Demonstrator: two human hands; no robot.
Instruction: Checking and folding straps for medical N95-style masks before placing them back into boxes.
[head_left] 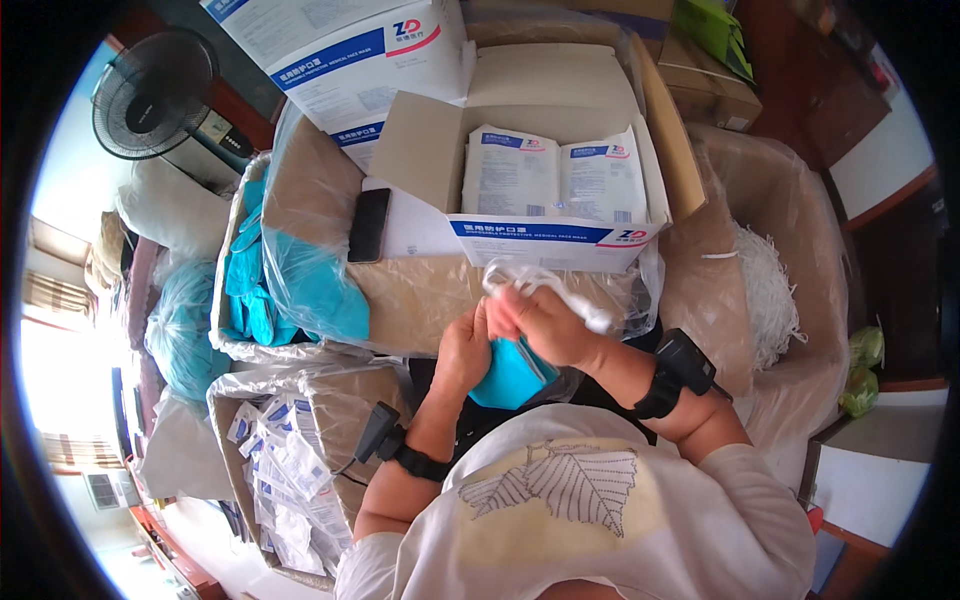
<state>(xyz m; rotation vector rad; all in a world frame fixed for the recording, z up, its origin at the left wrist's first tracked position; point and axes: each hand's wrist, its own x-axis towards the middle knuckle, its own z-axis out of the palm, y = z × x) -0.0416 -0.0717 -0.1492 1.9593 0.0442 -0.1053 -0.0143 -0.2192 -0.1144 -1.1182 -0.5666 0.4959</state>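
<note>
In front of my chest, a teal face mask [512, 376] hangs between my two hands. My left hand [464, 348] is closed at its upper left edge, fingertips pinched near those of the other hand. My right hand [548, 328] is closed at the mask's top, its fingers partly smeared by motion. White elastic cords [550, 283] loop over the back of the right hand and fingers; where they meet the mask is hidden. Just beyond stands an opened white and blue mask box [550, 245] holding wrapped white packs [513, 175].
Teal masks [255, 280] fill a plastic-lined carton at left. Below it, another carton has flat white packets [290, 450]. White cords [768, 300] are heaped in a right-hand carton. A black phone [369, 225] lies beside the box. A fan [155, 95] stands far left.
</note>
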